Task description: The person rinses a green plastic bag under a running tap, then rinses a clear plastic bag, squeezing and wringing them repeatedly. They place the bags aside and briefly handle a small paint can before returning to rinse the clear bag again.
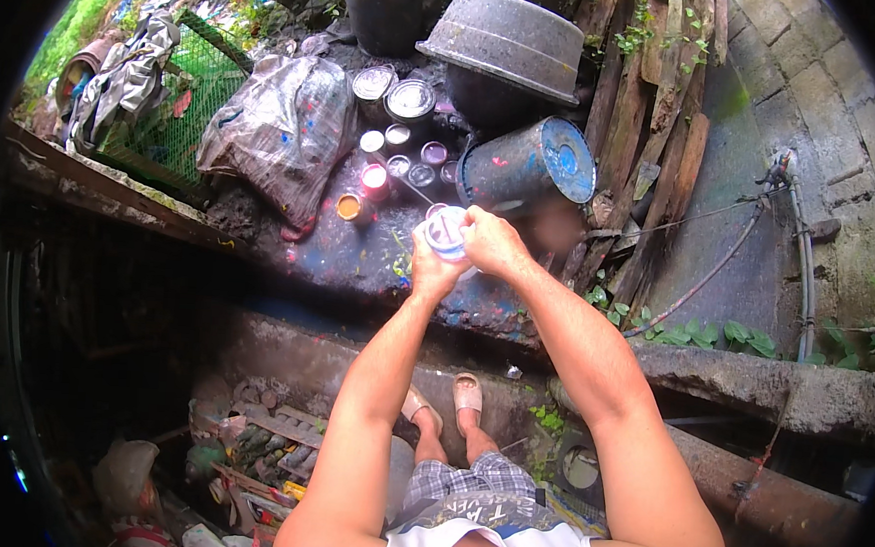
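Note:
Both my arms reach forward over a paint-stained ledge (343,258). My left hand (432,271) is closed around a small paint can (446,232) with a pale, paint-smeared top. At its right rim, the bent fingers of my right hand (494,245) press on the same can. Whether its lid is loose cannot be made out. Just beyond the hands stand several small paint pots, among them an orange one (348,206) and a pink one (374,176). A thin dark stick (417,193) slants between these pots and the can.
Two larger round tins (410,99) (373,82) sit farther back. A blue-stained bucket (529,164) lies tilted at the right, below a big grey basin (512,42). Plastic sheeting (281,129) is heaped at the left. Old planks (656,137) lean beside the wall, near a pipe (801,266).

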Available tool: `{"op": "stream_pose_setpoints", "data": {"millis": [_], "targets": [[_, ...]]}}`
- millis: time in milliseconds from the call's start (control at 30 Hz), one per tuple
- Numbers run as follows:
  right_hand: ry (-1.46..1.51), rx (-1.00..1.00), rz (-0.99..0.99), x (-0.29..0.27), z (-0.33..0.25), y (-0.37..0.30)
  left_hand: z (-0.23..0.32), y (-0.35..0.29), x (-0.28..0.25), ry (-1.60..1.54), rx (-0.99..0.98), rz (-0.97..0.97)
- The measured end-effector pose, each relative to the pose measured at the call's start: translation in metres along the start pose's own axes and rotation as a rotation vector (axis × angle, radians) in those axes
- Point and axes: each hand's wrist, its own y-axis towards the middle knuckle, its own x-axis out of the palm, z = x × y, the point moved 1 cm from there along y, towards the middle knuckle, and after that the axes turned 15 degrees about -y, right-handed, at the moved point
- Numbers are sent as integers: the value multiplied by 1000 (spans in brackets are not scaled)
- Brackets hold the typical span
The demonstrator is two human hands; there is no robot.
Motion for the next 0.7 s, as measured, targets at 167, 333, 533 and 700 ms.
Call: {"op": "stream_pose_setpoints", "data": {"millis": [167, 333, 533, 700], "targets": [[-1, -8, -59, 12, 5, -2, 3, 1, 5, 7, 19, 16], [-32, -17, -79, 17, -3, -8, -21, 14, -3, -58, 178, 49], [-19, -21, -89, 13, 0, -15, -16, 12, -15, 140, 362, 112], [-9, -67, -89, 19, -4, -21, -11, 11, -33, 246, 512, 121]]}}
